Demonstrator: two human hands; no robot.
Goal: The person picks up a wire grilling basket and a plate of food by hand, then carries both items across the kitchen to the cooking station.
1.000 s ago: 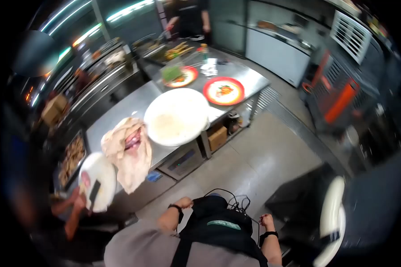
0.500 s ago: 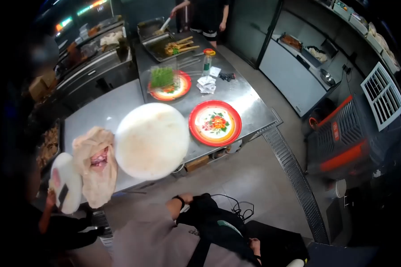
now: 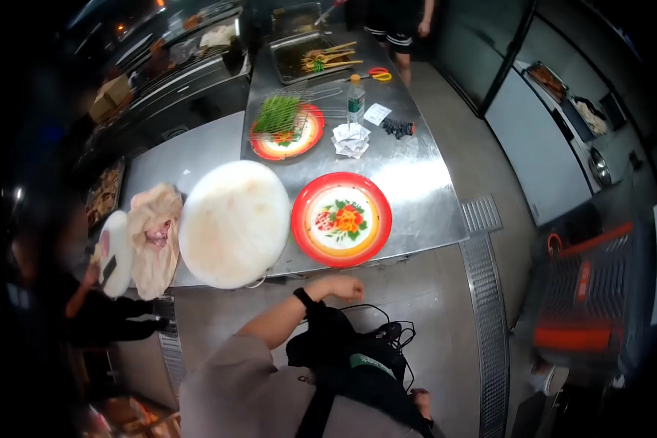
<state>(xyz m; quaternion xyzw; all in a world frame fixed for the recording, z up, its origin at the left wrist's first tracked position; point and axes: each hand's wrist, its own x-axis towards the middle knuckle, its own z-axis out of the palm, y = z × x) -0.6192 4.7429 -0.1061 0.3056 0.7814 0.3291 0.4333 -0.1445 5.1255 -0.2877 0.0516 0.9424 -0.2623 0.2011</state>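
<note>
My left hand (image 3: 343, 287), with a black band at the wrist, is just off the table's near edge. Its fingers look curled, and no held thing shows. Nearest it is a red-rimmed plate (image 3: 342, 220) with a flower pattern, lying on the steel table (image 3: 423, 197). Left of the plate sits a round white cutting board (image 3: 233, 225). Low in the view, my right hand (image 3: 421, 401) shows only in part beside my dark apron (image 3: 365, 365); its fingers are too small to read.
A second plate (image 3: 315, 125) bears a wire rack of green vegetables (image 3: 277, 114). Beyond are a bottle (image 3: 355, 101), scissors (image 3: 379, 74), paper slips (image 3: 351, 139) and a tray of skewers (image 3: 292, 62). Another person's hand (image 3: 91, 274) is at the left, beside a white board (image 3: 117, 255) and cloth (image 3: 153, 237).
My left hand has moved forward and right, closer to the table edge below the nearer plate. The view has turned and shifted. My right hand stays low.
</note>
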